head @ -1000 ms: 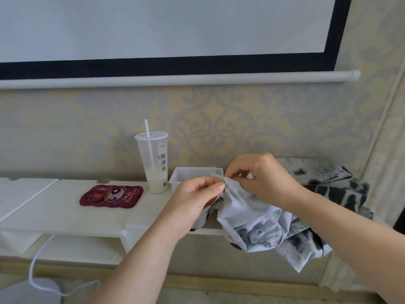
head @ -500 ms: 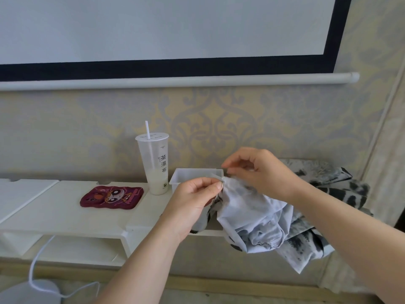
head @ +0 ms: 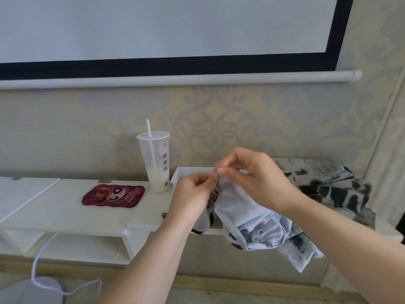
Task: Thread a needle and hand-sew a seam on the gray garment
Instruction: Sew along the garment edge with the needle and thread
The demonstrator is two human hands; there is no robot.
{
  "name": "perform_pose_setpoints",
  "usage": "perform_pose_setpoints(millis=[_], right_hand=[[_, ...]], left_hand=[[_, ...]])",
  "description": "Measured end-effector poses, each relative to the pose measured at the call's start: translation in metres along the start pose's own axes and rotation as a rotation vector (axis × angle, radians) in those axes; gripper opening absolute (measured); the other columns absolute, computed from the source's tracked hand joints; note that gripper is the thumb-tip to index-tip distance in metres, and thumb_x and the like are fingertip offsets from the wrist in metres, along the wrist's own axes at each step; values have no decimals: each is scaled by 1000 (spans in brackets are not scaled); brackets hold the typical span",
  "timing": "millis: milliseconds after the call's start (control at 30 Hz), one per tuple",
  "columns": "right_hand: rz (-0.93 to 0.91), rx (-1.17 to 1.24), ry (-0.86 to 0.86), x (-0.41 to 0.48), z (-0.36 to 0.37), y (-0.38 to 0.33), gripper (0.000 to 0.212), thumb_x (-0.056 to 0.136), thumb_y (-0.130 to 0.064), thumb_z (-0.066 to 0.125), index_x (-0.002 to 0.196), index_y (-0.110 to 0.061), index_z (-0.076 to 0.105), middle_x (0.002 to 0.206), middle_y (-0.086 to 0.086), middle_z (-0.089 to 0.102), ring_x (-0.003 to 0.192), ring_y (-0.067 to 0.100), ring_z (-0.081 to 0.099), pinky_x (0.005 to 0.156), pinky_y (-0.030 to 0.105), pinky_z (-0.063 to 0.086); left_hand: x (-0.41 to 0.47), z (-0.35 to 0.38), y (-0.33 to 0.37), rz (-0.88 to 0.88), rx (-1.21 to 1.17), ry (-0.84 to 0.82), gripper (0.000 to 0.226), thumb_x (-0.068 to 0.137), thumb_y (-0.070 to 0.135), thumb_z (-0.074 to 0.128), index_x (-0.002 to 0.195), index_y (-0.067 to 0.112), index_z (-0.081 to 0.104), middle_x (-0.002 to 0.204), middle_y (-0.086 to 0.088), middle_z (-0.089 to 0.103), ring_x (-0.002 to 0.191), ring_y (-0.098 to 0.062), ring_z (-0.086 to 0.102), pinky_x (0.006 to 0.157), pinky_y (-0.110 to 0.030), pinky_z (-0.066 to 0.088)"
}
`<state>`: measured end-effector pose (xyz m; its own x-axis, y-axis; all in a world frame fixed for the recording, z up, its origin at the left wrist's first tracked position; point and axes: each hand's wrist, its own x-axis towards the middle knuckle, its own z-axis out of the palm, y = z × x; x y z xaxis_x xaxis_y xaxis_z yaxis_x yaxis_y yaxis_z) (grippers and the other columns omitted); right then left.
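A projection screen (head: 153, 29) with a black border fills the wall above you. Below it runs a long white shelf (head: 54, 207). The gray garment (head: 245, 216) lies bunched on the shelf's right part, with one end hanging over the front edge and its top fold raised between your hands. Your right hand (head: 256, 178) hovers above that fold with its fingers curled and its thumb and forefinger drawn close together; you cannot tell whether anything thin sits between them. Your left hand (head: 192, 194) pinches the fold's edge from the left side, its fingertips just beside those of the right. A tall cup (head: 155, 163) with a straw stands behind your left hand. A red pouch (head: 114, 195) lies flat to the left of the cup. A white tray (head: 188, 174) sits behind your fingers.
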<state>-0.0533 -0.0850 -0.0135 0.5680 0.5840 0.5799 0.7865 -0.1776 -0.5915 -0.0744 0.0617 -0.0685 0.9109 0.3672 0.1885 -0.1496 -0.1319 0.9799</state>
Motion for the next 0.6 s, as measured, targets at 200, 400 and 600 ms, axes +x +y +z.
perform_pose_setpoints(millis=[200,400,600], right_hand=[[339,791,87,4,-13,-22,9,96,-12,48,89,-8,51,75,6,69,72,22,70,67,28,58],[555,1084,-88,2,-18,-39,5,86,-15,52,87,-10,54,66,3,63,51,12,63,50,21,53],[592,977,-295,-4,-20,-40,11,83,-17,55,87,-7,56,72,5,65,46,12,58,48,20,50]], left_hand=[[11,-3,-11,17,61,102,20,89,20,63,69,20,67,47,19,56,48,5,49,59,-17,39],[12,-2,-9,23,155,156,17,90,22,60,74,22,65,66,14,61,58,4,53,52,-9,37],[11,-2,-5,38,111,140,20,91,22,60,72,24,63,70,12,63,69,-7,57,62,-19,40]])
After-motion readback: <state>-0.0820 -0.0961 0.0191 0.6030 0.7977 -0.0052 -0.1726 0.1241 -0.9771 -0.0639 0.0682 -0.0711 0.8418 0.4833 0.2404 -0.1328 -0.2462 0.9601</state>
